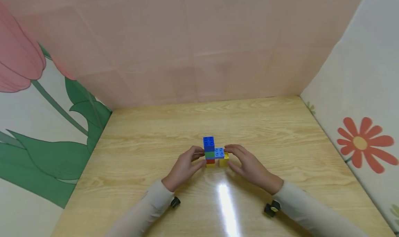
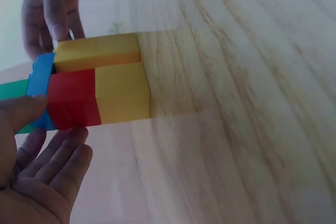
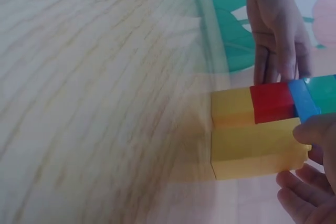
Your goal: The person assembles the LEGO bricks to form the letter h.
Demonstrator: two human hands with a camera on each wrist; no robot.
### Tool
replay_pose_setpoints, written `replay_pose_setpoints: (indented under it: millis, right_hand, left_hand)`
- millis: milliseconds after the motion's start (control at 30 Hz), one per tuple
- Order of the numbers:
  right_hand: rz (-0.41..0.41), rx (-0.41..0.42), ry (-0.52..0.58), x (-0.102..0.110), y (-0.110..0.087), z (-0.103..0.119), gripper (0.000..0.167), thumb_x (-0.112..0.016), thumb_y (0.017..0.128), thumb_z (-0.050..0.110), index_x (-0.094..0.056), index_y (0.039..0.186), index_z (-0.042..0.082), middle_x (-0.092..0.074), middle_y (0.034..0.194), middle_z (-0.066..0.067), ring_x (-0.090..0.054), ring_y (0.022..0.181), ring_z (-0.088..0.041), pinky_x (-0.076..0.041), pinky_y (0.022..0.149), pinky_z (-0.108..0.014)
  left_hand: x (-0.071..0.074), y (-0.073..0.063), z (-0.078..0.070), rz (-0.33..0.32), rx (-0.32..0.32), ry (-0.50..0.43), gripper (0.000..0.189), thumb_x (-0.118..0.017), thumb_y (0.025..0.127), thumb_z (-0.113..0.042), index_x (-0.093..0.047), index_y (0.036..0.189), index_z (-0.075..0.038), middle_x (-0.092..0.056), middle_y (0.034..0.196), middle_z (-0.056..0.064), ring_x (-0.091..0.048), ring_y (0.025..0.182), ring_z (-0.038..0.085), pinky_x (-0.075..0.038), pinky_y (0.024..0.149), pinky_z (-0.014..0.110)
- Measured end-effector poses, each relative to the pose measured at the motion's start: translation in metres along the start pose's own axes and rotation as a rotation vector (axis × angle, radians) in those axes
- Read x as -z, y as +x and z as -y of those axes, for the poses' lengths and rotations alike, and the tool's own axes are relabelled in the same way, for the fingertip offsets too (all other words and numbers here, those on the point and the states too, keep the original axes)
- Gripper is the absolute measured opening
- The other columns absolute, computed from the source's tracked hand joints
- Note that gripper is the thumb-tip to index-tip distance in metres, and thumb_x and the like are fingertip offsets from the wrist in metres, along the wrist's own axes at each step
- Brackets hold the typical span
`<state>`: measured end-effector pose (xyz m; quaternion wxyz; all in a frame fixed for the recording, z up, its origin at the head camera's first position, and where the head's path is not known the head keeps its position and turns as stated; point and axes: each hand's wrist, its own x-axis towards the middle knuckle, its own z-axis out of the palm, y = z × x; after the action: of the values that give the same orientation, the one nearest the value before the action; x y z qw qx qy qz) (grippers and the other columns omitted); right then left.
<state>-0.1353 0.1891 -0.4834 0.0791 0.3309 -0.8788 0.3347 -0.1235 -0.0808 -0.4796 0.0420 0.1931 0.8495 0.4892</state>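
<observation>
A small tower of toy building bricks stands on the wooden table (image 1: 149,133). From the bottom it has a yellow brick (image 2: 123,92), a red brick (image 2: 73,99), a light-blue plate (image 1: 219,153), a green brick (image 1: 210,155) and a dark-blue brick (image 1: 209,143) on top. The plate juts to the right over a tall yellow brick (image 3: 254,150) beside the tower. My left hand (image 1: 187,166) holds the tower's left side, thumb on the plate's edge. On the other side, my right hand (image 1: 250,164) pinches the upper end of the tall yellow brick between thumb and fingers.
A pink sheet (image 1: 199,57) hangs behind the table's far edge. White panels with painted flowers border both sides, a green-leaved tulip (image 1: 21,57) left and a red flower (image 1: 361,143) right. Small black devices (image 1: 270,209) sit at my wrists.
</observation>
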Motion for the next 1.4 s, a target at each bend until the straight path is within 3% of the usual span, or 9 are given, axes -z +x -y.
replay_pose_setpoints:
  millis: [300,533,733,900,1000,1200,1400]
  right_hand:
    - [-0.037,-0.031,0.024,-0.007,0.014,-0.007,0.041,-0.070,0.092,0.016,-0.055,0.129,0.011,-0.056,0.126,0.000,-0.056,0.114,-0.017,-0.052,0.092,-0.037]
    - [-0.020,-0.119,0.031,-0.014,0.034,-0.019,0.046,-0.068,0.093,0.023,-0.052,0.134,0.011,-0.054,0.130,-0.003,-0.058,0.110,-0.017,-0.054,0.088,-0.033]
    - [-0.020,-0.139,0.032,-0.022,0.043,-0.030,0.053,-0.067,0.094,0.023,-0.048,0.140,0.008,-0.051,0.135,-0.007,-0.056,0.114,-0.021,-0.055,0.086,-0.034]
    - [-0.008,-0.137,-0.007,-0.026,0.048,-0.037,0.060,-0.066,0.095,0.027,-0.041,0.146,0.006,-0.047,0.138,-0.011,-0.052,0.121,-0.026,-0.050,0.096,-0.042]
    - [-0.002,-0.130,-0.037,-0.026,0.052,-0.039,0.062,-0.065,0.094,0.029,-0.041,0.146,0.004,-0.047,0.134,-0.012,-0.052,0.116,-0.026,-0.047,0.099,-0.045]
    - [0.054,-0.156,-0.046,-0.024,0.063,-0.047,0.061,-0.064,0.095,0.030,-0.041,0.145,0.003,-0.045,0.126,-0.012,-0.050,0.103,-0.022,-0.049,0.092,-0.040]
    - [0.117,-0.167,-0.130,-0.028,0.070,-0.059,0.057,-0.059,0.095,0.034,-0.045,0.141,0.004,-0.048,0.125,-0.012,-0.047,0.111,-0.026,-0.042,0.088,-0.044]
  left_hand:
    - [-0.003,0.016,0.005,-0.093,-0.028,-0.015,0.029,-0.062,0.097,-0.023,-0.054,0.123,-0.013,-0.062,0.120,0.004,-0.063,0.109,0.014,-0.050,0.093,0.027]
    - [-0.003,0.037,0.014,-0.166,0.026,0.002,0.036,-0.062,0.097,-0.022,-0.055,0.132,-0.015,-0.061,0.129,0.003,-0.064,0.109,0.013,-0.053,0.085,0.023]
    - [-0.004,0.046,0.025,-0.157,0.058,-0.003,0.049,-0.064,0.095,-0.019,-0.051,0.142,-0.019,-0.053,0.137,0.005,-0.063,0.110,0.014,-0.054,0.082,0.023]
    - [-0.006,0.054,0.030,-0.143,0.032,-0.031,0.050,-0.064,0.095,-0.015,-0.048,0.143,-0.011,-0.052,0.139,0.007,-0.062,0.112,0.016,-0.052,0.086,0.022]
    - [-0.005,0.060,0.031,-0.128,0.043,-0.023,0.052,-0.064,0.095,-0.012,-0.046,0.144,-0.007,-0.052,0.139,0.008,-0.063,0.112,0.017,-0.052,0.087,0.022]
    - [-0.001,0.071,0.029,-0.098,0.093,-0.001,0.053,-0.065,0.095,-0.011,-0.046,0.143,-0.004,-0.054,0.135,0.012,-0.063,0.112,0.020,-0.052,0.088,0.025]
    - [-0.001,0.079,0.033,-0.058,0.147,0.004,0.051,-0.065,0.095,-0.014,-0.048,0.141,-0.002,-0.062,0.124,0.012,-0.064,0.108,0.021,-0.052,0.089,0.027]
